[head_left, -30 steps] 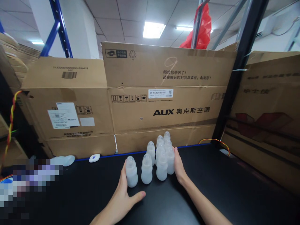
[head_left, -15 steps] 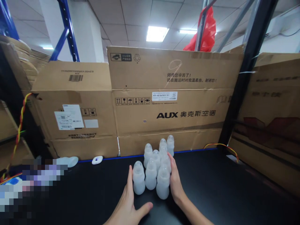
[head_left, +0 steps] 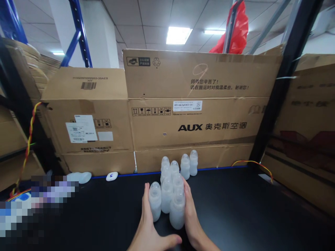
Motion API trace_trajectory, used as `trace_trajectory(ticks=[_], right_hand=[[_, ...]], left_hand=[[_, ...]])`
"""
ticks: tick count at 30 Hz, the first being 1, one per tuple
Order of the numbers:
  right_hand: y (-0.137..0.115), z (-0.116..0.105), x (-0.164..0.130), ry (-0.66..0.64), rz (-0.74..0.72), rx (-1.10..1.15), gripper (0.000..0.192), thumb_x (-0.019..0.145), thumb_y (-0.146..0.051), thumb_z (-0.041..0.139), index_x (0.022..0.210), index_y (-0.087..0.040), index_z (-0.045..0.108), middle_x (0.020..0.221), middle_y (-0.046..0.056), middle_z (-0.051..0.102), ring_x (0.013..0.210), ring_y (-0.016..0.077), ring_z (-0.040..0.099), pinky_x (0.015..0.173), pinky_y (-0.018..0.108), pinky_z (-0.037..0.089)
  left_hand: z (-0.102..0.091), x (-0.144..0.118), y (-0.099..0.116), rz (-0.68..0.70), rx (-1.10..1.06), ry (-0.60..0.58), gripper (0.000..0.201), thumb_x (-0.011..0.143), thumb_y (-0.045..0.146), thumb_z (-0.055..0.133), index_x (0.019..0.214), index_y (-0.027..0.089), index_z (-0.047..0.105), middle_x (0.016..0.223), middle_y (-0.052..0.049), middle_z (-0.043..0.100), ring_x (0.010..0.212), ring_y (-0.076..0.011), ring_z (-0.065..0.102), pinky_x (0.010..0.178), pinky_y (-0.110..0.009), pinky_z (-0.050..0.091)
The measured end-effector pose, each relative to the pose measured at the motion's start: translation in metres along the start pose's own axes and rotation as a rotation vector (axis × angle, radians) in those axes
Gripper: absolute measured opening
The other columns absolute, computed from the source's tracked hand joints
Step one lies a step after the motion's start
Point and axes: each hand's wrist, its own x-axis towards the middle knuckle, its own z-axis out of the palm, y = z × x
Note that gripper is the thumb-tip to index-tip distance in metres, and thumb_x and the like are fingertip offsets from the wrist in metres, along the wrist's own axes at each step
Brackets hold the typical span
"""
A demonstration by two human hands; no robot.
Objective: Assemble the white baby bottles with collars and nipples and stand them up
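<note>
Several frosted, translucent baby bottles stand upright in a tight cluster on the black tabletop [head_left: 112, 212]. My left hand [head_left: 150, 223] is open along the cluster's left side, its fingers stretched forward against the front-left bottle [head_left: 155, 205] and its thumb spread out in front. On the other side, my right hand [head_left: 190, 214] lies open with straight fingers along the front-right bottle [head_left: 177, 212] and those behind it. A further bottle [head_left: 166, 197] stands between these two. Behind my right fingertips, two bottles [head_left: 185, 168] stand apart from the cluster, near the back edge.
A cardboard panel [head_left: 154, 139] walls the back. At the back left lie a small white device [head_left: 112, 176] and a pale, rounded translucent item [head_left: 83, 177]. A red-yellow wire [head_left: 252, 161] runs along the back right, beside a black rack post [head_left: 272, 101].
The front-right bottles have shifted left and toward me between my hands, closing up the cluster. Two back-right bottles now stand separate from it. My right hand has moved left and nearer.
</note>
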Motion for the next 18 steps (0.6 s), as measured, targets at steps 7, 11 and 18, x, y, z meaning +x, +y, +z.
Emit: trace_trajectory(ticks=[7, 11, 18], right_hand=[[0.003, 0.005, -0.004, -0.016, 0.021, 0.031, 0.065, 0.102, -0.070, 0.041, 0.151, -0.029, 0.052, 0.160, 0.006, 0.051, 0.150, 0.0282, 0.043, 0.126, 0.049, 0.032], [0.002, 0.004, -0.004, -0.117, 0.068, 0.032, 0.064, 0.100, -0.072, 0.042, 0.144, -0.029, 0.061, 0.152, 0.006, 0.060, 0.146, 0.0301, 0.049, 0.125, 0.049, 0.035], [-0.016, 0.008, -0.003, -0.221, 0.132, 0.108, 0.071, 0.101, -0.075, 0.037, 0.151, -0.028, 0.054, 0.151, 0.006, 0.061, 0.143, 0.0289, 0.053, 0.124, 0.048, 0.036]], left_hand=[[-0.003, 0.009, -0.005, 0.004, -0.057, 0.020, 0.152, 0.050, 0.017, 0.096, 0.167, 0.029, -0.002, 0.171, -0.020, 0.026, 0.159, -0.0400, 0.025, 0.127, -0.060, 0.025], [-0.009, 0.014, 0.000, 0.038, -0.104, 0.013, 0.131, 0.054, 0.018, 0.093, 0.163, 0.028, 0.022, 0.153, -0.016, 0.055, 0.143, -0.0393, 0.053, 0.121, -0.058, 0.039], [-0.011, 0.019, 0.006, 0.039, -0.240, -0.002, 0.111, 0.054, 0.028, 0.096, 0.152, 0.027, 0.044, 0.132, -0.013, 0.068, 0.118, -0.0351, 0.069, 0.103, -0.048, 0.055]])
